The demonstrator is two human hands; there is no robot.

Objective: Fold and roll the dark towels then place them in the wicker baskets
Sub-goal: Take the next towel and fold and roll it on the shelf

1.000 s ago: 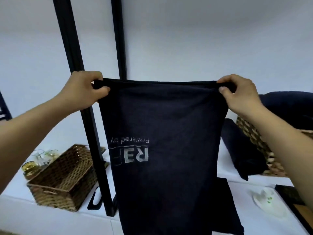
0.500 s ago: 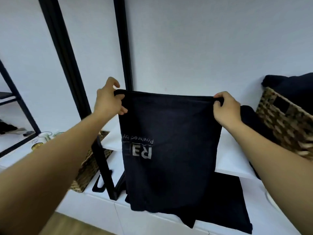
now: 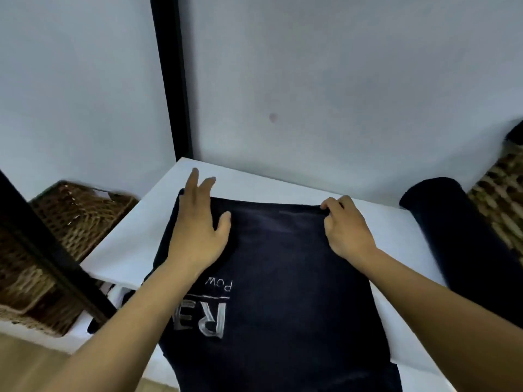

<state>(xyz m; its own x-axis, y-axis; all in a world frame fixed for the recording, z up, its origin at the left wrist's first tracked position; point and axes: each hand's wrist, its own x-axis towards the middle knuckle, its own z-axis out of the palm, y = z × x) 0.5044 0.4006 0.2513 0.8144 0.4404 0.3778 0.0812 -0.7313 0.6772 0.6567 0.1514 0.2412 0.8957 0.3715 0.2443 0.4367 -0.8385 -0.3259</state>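
The dark towel (image 3: pixel 283 278) is laid out on the white bench (image 3: pixel 283 188). Its far edge is flat on top, the near end drapes off the front lip, and the silver lettering (image 3: pixel 210 315) is face up. The left grip (image 3: pixel 198 230) is spread apart, fingers straight, with the palm pressing the far-left corner down. The right grip (image 3: pixel 346 224) is clamped on the far-right corner, a bit of hem pinched between thumb and fingertips.

My read: this is the flatten-and-square stage before the fold. To do it well, use the left palm as the anchor and pull the pinched corner outward so the far hem goes taut and straight. There's a faint ridge in the cloth between the hands that wants smoothing first. Then fold lengthwise with the edges lined up, since a skewed fold tends to give a cone-shaped roll. Watch the overhang too, because its weight could drag everything forward if the palm lifts.

A rolled towel (image 3: pixel 452 236) lies off to the right, just beside a wicker basket (image 3: pixel 501 193). A second wicker basket (image 3: pixel 73 222) sits lower left, past the black post (image 3: pixel 172 80).
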